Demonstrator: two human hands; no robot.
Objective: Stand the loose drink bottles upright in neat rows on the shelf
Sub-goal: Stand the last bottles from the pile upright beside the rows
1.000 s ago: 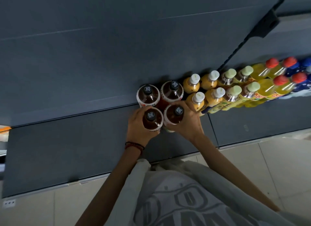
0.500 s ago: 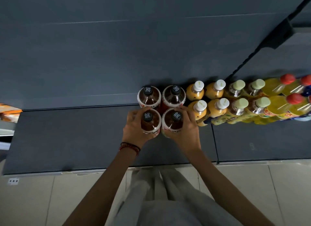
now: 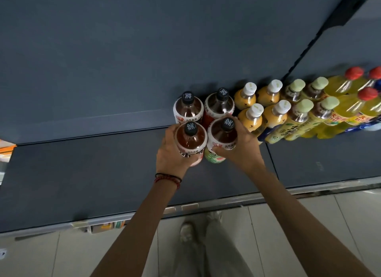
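Pretty much done I think: left hand (image 3: 172,153) and right hand (image 3: 240,146) each wrap a black-capped brown tea bottle (image 3: 190,140), (image 3: 222,135) at 6 o'clock of the dark grey shelf's (image 3: 103,169) upright rows.

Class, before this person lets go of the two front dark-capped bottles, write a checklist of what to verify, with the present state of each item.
1. Left hand grips the front-left bottle: ok.
2. Right hand grips the front-right bottle: ok.
3. Both front bottles upright, caps up: ok.
4. Front pair lined up with the back pair behind: ok, roughly square.
5. Front bottles' bases flat on the shelf: cannot tell, the hands hide them.
6. Front-right bottle closed up against the white-capped orange bottles: cannot tell, the right hand's fingers lie between them.
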